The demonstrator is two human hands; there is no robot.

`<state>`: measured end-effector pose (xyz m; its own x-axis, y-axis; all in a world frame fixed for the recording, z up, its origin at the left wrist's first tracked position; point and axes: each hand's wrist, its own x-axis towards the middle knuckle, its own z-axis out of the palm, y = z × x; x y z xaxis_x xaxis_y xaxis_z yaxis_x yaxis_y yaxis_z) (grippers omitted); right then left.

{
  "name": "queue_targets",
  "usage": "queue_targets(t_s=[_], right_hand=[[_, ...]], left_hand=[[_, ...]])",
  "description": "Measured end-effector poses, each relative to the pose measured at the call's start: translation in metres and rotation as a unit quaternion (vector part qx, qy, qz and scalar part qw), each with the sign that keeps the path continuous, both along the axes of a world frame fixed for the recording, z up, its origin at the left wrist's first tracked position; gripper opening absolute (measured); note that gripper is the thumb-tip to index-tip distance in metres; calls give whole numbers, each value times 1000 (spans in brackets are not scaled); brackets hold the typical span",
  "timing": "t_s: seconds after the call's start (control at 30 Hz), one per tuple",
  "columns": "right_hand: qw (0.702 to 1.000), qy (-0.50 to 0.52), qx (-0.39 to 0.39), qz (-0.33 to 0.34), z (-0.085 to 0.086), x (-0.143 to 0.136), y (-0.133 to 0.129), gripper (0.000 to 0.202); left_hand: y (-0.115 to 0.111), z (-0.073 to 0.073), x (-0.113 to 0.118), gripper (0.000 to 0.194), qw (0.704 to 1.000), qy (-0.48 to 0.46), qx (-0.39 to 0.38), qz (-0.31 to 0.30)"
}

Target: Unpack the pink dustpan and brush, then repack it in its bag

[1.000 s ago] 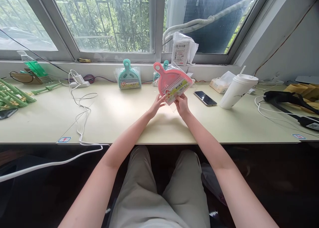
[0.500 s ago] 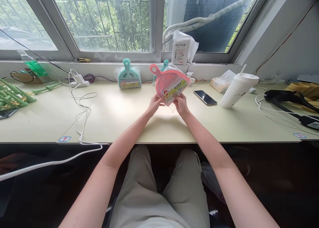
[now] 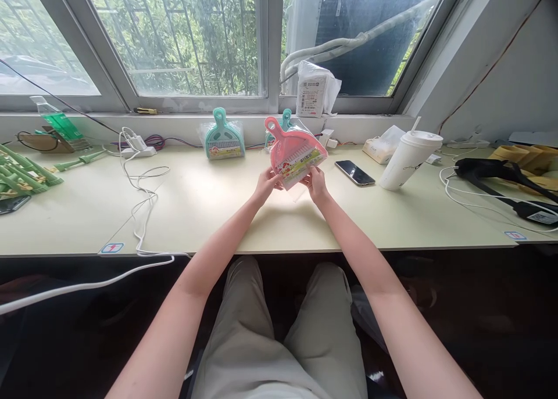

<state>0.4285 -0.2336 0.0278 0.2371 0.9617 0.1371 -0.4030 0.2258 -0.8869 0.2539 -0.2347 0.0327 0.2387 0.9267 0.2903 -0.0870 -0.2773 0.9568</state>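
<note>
A pink dustpan and brush set (image 3: 293, 150) in clear plastic wrap is held up over the desk, its handle tilted to the upper left. My left hand (image 3: 267, 185) grips its lower left edge, and my right hand (image 3: 315, 184) grips the lower right. A printed label strip runs across its front. Behind it stands a teal dustpan set (image 3: 286, 118), mostly hidden by the pink one. Another wrapped teal dustpan set (image 3: 224, 136) leans upright near the wall, left of my hands.
Right of my hands are a phone (image 3: 354, 172), a tissue pack (image 3: 383, 145) and a white cup with a straw (image 3: 410, 161). White cables (image 3: 146, 196) and a power strip (image 3: 138, 151) lie left. Green bamboo-like pieces (image 3: 21, 172) and a bottle (image 3: 61, 123) are far left.
The pink dustpan set is turned slightly and sits a little lower, still between both hands. The whole view has shifted slightly.
</note>
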Motion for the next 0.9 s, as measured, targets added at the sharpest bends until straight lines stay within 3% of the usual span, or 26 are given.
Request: queue_targets(t_s=[0.23,0.47,0.7,0.9], right_hand=[[1000,5,4,26,-3,-1,1,21],[998,9,-26,53,-4,-2,3,18],[996,5,-71,45,-5,1,6,15],[997,-11,-72,38,-6,3,8,19]], left_hand=[[1,-2,1,46,999,-12,27,26],[-6,1,6,71,996,-76,-23,-38],[-9,1,6,74,998,-39,-34,-29],[-12,3,4,73,997,-49,-18,-64]])
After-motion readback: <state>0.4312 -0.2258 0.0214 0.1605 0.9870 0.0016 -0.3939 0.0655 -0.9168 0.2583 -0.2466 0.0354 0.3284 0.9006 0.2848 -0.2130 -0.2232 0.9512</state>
